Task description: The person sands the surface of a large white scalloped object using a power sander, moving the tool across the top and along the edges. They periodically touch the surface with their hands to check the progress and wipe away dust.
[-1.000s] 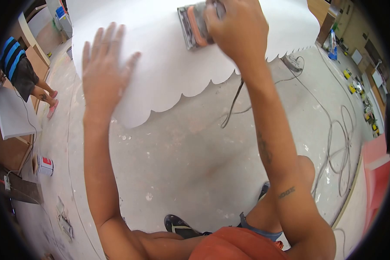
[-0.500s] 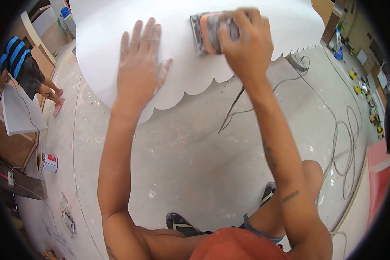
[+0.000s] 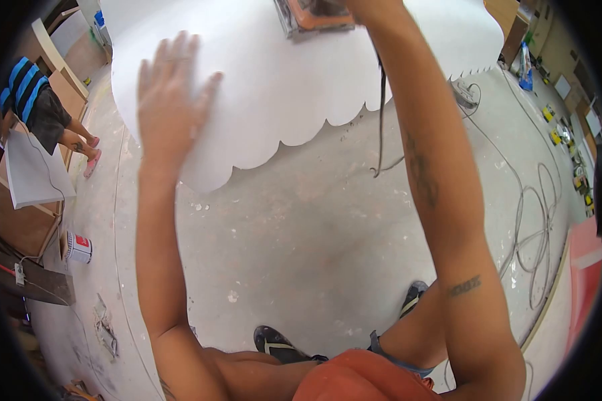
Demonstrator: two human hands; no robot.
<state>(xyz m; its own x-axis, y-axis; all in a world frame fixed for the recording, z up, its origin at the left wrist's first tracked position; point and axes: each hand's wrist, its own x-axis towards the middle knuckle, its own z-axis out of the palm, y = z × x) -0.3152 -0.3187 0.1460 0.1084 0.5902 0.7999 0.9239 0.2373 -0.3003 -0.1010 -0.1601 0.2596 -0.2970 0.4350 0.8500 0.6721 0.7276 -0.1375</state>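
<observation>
A large white panel (image 3: 267,87) with a scalloped near edge fills the top of the view. On its surface sits an orange and grey electric sander (image 3: 313,19), partly cut off by the upper frame edge. My right hand (image 3: 373,9) grips the sander from the right; its fingers are mostly out of frame. Over the left part of the panel is my left hand (image 3: 170,100), fingers stretched out and slightly blurred, holding nothing. A dark cord (image 3: 382,113) hangs below the panel's edge near my right forearm.
At the far left stands a person in a striped shirt (image 3: 28,83), beside a white board (image 3: 37,170). A paint bucket (image 3: 78,247) is on the left floor. Looped cable (image 3: 538,227) lies on the right, with a pink panel (image 3: 587,260) beyond it.
The sander and my right hand have moved up, away from me, and slightly left across the panel. My left hand has shifted left, still spread.
</observation>
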